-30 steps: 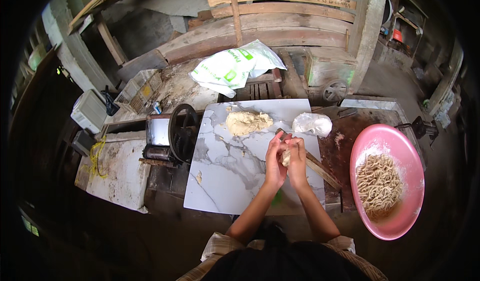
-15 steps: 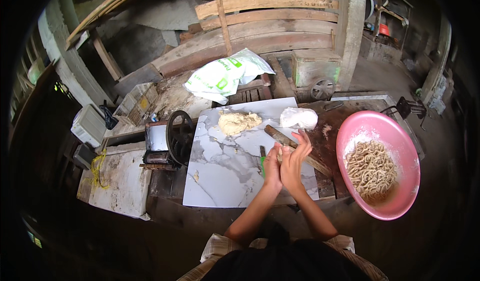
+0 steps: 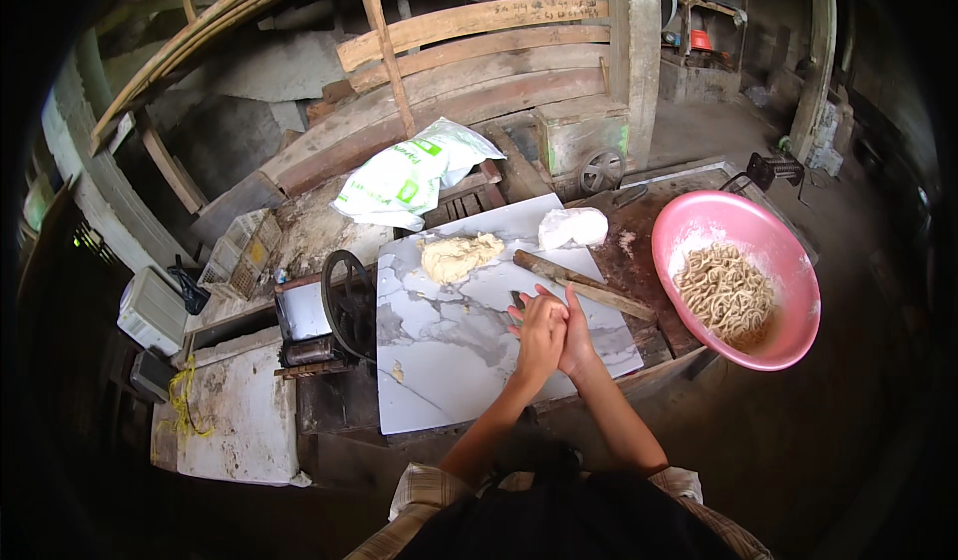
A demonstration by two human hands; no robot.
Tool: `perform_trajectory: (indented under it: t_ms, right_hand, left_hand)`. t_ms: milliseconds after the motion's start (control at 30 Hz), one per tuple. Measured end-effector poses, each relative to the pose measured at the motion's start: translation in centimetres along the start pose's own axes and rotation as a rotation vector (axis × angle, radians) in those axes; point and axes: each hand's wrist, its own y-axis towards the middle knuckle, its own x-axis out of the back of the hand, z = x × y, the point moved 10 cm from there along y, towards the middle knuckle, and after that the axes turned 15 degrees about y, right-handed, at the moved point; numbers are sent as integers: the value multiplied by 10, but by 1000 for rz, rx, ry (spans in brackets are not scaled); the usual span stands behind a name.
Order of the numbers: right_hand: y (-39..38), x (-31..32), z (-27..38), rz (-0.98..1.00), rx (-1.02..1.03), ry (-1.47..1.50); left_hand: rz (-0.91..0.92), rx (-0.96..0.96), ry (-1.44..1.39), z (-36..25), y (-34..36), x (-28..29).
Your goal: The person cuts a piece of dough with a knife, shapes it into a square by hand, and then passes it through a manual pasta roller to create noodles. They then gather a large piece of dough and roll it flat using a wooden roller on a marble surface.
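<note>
My left hand (image 3: 540, 335) presses over my right hand (image 3: 578, 343), its fingers closed against the palm; some fingertips of the right poke out beyond it. Whatever lies between the palms is hidden. Both are over the marble-patterned board (image 3: 439, 380), just below a weathered wooden stick (image 3: 584, 282) lying diagonally. A dark, narrow object behind my fingers is mostly hidden. A lump of pale dough (image 3: 459, 258) rests on the board's back part, left of a white soft bundle (image 3: 571, 228).
Right sits a pink basin (image 3: 798, 300) of floury noodle strands (image 3: 723, 290). Left are a machine with a black wheel (image 3: 344, 300), a stained white slab (image 3: 235, 410) and plastic crates (image 3: 239, 251). Behind lies a green-printed white sack (image 3: 414, 171).
My hands have turned and closed further together, left over right, hiding the pale bit glimpsed between them earlier. The view has shifted, putting the board and basin at different angles.
</note>
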Motion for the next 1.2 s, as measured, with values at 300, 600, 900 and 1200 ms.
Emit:
perform_trajectory:
  t_ms: [300, 600, 900, 1200]
  right_hand:
    - [1, 26, -12, -301, 263, -135]
    - [13, -65, -65, 198, 211, 157]
    - [-24, -108, -52, -144, 1013, -1355]
    - [-33, -55, -7, -182, 952, -937]
  left_hand:
    - [-158, -203, 281, -24, -2, 89]
    - [-104, 390, -630, 91, -1, 99]
    - [69, 566, -939, 71, -13, 89]
    - [-113, 845, -1113, 101, -22, 82]
